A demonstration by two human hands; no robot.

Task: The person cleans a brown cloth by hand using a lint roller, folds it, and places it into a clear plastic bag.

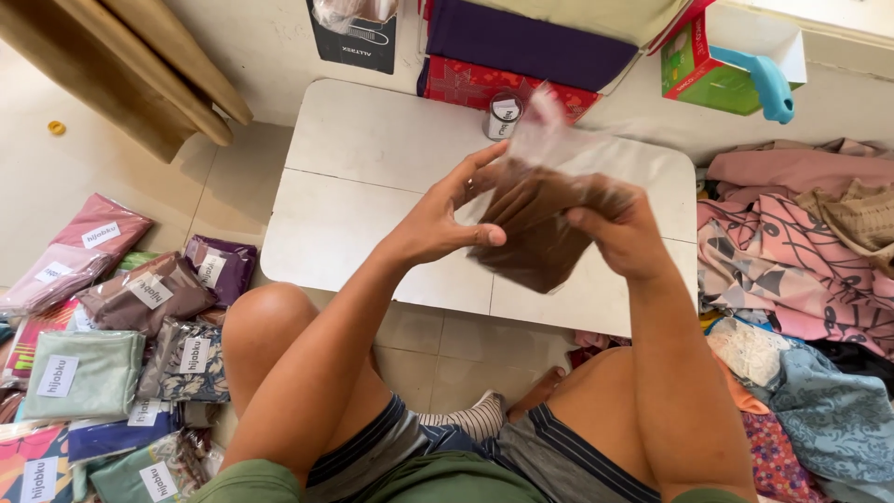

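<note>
A folded brown cloth (538,244) sits partly inside a clear plastic bag (557,142), held up above a low white table (363,177). My left hand (445,216) grips the cloth's left side, thumb along its lower edge and fingers spread up toward the bag's mouth. My right hand (622,231) holds the right side of the cloth and bag, fingers curled over the top. The bag's upper part is blurred.
Several bagged, labelled cloths (149,296) lie piled on the floor at left. Loose fabrics (792,261) heap at right. A small roll (504,115) stands on the table's far edge before stacked boxes (521,47). Wooden boards (140,74) lean at upper left. My knees frame the floor below the table.
</note>
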